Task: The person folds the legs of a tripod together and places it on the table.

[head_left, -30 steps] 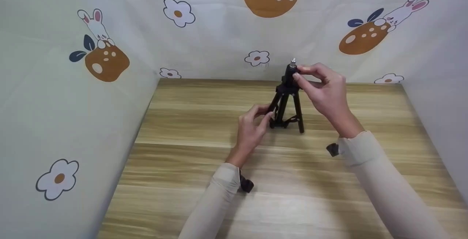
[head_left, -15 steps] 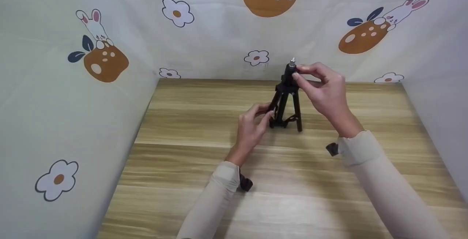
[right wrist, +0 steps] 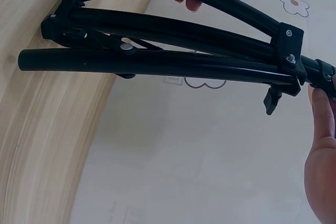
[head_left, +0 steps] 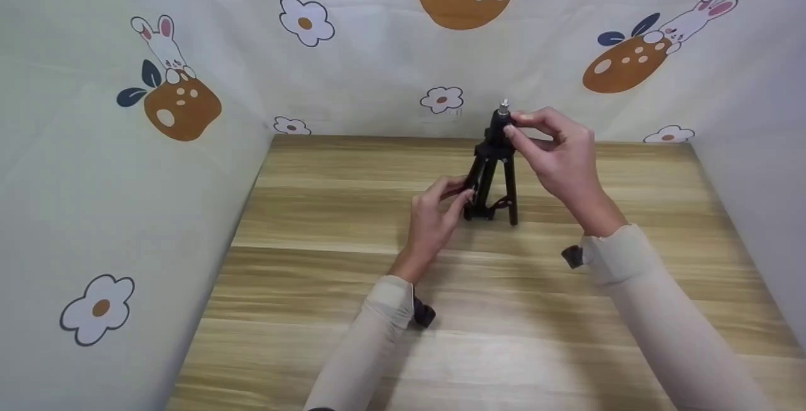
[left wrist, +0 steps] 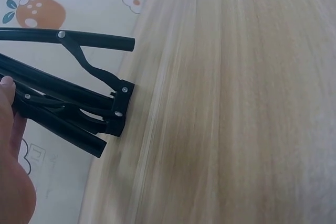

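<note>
Head view: I have a black tripod point(head_left: 485, 184) roughly upright above the back part of a wood-grain table point(head_left: 302, 298). My left hand point(head_left: 434, 216) pinches one leg point(head_left: 474, 173) low down, while my right hand point(head_left: 563, 156) grips the neck point(head_left: 497, 129) between thumb and fingers, just below a shiny metal tip point(head_left: 504, 108). Holding it at both ends seems meant to steady it against tilting or turning. From here I cannot tell whether the feet touch the wood. Behind is a pale, lightly creased cloth point(head_left: 371, 65) printed with flowers, rabbits and orange fruit.

Left wrist view: the tripod lies sideways across this picture. My fingers press on the nearest leg. The legs are smooth, straight round tubes with bluntly cut ends. Thin, wavy braces point(left wrist: 88, 68) run from silvery rivets point(left wrist: 62, 34) to a squared bracket point(left wrist: 122, 108) low in the middle, apparently there to tie the legs together; the legs look only slightly spread.

Right wrist view: my left fingertips clasp the far leg at the top, and one finger of my right hand rests along the collar point(right wrist: 325, 71) at the edge. A small dark knob point(right wrist: 271, 100) sticks out from the joint where the glossy tubes meet.
</note>
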A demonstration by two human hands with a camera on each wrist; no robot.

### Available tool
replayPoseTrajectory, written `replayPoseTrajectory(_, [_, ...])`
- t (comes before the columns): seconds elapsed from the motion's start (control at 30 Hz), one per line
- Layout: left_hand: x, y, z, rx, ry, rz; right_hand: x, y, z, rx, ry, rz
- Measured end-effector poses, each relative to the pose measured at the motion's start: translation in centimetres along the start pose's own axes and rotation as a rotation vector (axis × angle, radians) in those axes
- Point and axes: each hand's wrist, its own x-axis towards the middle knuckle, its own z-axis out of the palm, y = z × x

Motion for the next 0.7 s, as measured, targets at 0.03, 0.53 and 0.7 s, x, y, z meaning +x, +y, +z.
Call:
replayPoseTrajectory(0.03, [0.00, -0.02, 0.02, 0.000, -0.001, 0.000, -0.01, -0.01, 0.00, -0.001, 0.002, 0.000])
replayPoseTrajectory(0.53, [0.16, -0.10, 0.40, 0.005, 0.010, 0.009, -0.08, 0.04, 0.12, 0.015, 0.011, 0.002])
replayPoseTrajectory(0.7, [0.19, -0.05, 0.48, -0.005, 0.004, -0.005, -0.12, 0.26, 0.08, 0.014, 0.013, -0.002])
